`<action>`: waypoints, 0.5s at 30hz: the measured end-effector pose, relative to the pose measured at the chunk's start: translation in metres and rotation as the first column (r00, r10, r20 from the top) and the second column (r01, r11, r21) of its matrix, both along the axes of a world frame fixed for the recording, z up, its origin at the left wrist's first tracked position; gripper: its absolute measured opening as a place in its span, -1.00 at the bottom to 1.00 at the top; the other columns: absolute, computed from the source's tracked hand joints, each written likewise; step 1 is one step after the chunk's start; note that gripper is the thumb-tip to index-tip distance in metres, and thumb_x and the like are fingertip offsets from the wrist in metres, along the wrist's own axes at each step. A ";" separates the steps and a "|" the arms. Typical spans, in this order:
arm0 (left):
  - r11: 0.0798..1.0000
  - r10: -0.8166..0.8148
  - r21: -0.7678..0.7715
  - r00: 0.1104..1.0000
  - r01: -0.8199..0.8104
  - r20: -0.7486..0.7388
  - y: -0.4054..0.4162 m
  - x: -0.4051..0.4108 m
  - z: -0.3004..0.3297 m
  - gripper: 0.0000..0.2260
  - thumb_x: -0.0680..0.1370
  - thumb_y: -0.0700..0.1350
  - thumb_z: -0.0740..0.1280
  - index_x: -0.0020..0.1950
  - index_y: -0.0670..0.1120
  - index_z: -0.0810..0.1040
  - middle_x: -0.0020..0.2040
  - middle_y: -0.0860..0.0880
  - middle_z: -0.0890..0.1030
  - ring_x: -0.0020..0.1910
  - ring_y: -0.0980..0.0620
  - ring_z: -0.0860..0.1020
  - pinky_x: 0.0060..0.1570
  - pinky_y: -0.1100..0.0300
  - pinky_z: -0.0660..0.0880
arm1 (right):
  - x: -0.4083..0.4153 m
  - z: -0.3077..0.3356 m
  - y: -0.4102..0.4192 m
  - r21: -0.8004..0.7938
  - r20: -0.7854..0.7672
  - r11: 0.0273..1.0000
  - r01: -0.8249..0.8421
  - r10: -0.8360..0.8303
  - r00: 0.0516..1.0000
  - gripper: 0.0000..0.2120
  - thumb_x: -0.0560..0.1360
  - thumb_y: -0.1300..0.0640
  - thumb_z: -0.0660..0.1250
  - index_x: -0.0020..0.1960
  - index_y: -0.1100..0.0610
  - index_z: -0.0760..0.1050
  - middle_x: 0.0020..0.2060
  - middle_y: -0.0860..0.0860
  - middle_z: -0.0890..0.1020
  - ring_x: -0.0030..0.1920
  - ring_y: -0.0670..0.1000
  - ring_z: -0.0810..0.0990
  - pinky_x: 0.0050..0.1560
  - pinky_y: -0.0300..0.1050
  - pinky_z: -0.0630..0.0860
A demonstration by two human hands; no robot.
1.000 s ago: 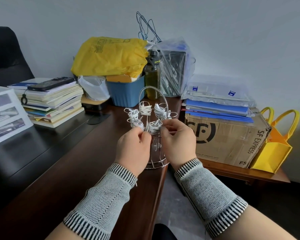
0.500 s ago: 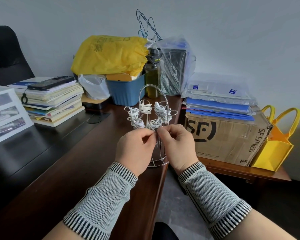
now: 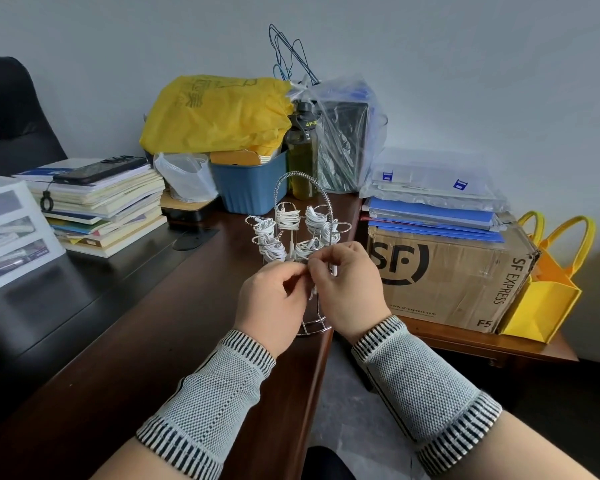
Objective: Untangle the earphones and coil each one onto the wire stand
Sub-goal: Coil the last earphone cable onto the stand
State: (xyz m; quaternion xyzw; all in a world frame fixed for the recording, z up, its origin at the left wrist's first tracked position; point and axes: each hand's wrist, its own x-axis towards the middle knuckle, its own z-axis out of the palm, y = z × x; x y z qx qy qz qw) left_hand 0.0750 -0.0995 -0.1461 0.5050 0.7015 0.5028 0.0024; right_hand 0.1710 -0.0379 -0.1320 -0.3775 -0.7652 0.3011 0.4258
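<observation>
A silver wire stand (image 3: 300,183) with an arched handle stands at the right edge of the dark wooden desk (image 3: 125,341). Several white earphones (image 3: 286,218) are coiled on its arms. The nearest coil (image 3: 305,249) sits just above my fingers. My left hand (image 3: 274,303) and my right hand (image 3: 347,289) meet in front of the stand, fingertips pinching the white earphone wire between them. My hands hide the stand's lower stem and most of the held wire.
Stacked books (image 3: 104,209) with a phone (image 3: 99,168) on top lie at left. A blue tub (image 3: 253,183), yellow bag (image 3: 215,112), bottle (image 3: 302,150) and plastic bag stand behind. A cardboard box (image 3: 444,271) and yellow tote (image 3: 548,289) sit on a low table at right.
My hands have drawn closer together below the nearest coil, and the fingertips now meet on the wire. The stand has not moved.
</observation>
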 end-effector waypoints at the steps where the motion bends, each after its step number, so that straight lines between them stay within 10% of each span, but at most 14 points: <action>1: 0.999 0.030 0.017 1.000 -0.030 -0.005 0.000 0.000 0.001 -0.89 0.51 -0.20 0.37 -0.10 -0.03 0.68 -0.18 0.12 0.63 -0.19 0.16 0.58 -0.12 0.32 0.47 | 0.000 -0.001 0.000 0.032 0.016 0.999 0.017 -0.018 1.000 -0.92 0.53 0.12 0.30 -0.14 0.03 0.51 -0.09 -0.01 0.49 -0.01 -0.03 0.50 0.06 -0.16 0.44; 11: 0.999 0.034 -0.035 0.983 -0.028 0.179 0.004 -0.001 0.001 -0.72 0.59 0.05 0.22 0.20 0.02 0.62 -0.14 0.00 0.70 -0.22 -0.03 0.67 -0.15 -0.06 0.64 | 0.001 -0.006 0.000 0.234 0.007 0.966 0.108 -0.113 0.994 -0.87 0.56 0.08 0.27 -0.07 0.13 0.52 -0.16 0.01 0.60 -0.13 0.02 0.57 -0.10 0.00 0.53; 15: 1.000 0.004 -0.003 0.949 -0.004 0.314 0.009 0.001 0.010 -0.75 0.64 -0.08 0.22 0.27 -0.02 0.58 -0.18 -0.02 0.68 -0.41 0.09 0.62 -0.34 0.15 0.58 | 0.002 0.001 0.003 0.266 0.054 0.958 0.105 -0.123 0.991 -0.85 0.57 0.06 0.27 -0.05 0.14 0.52 -0.17 0.02 0.62 -0.14 0.04 0.55 -0.16 -0.11 0.43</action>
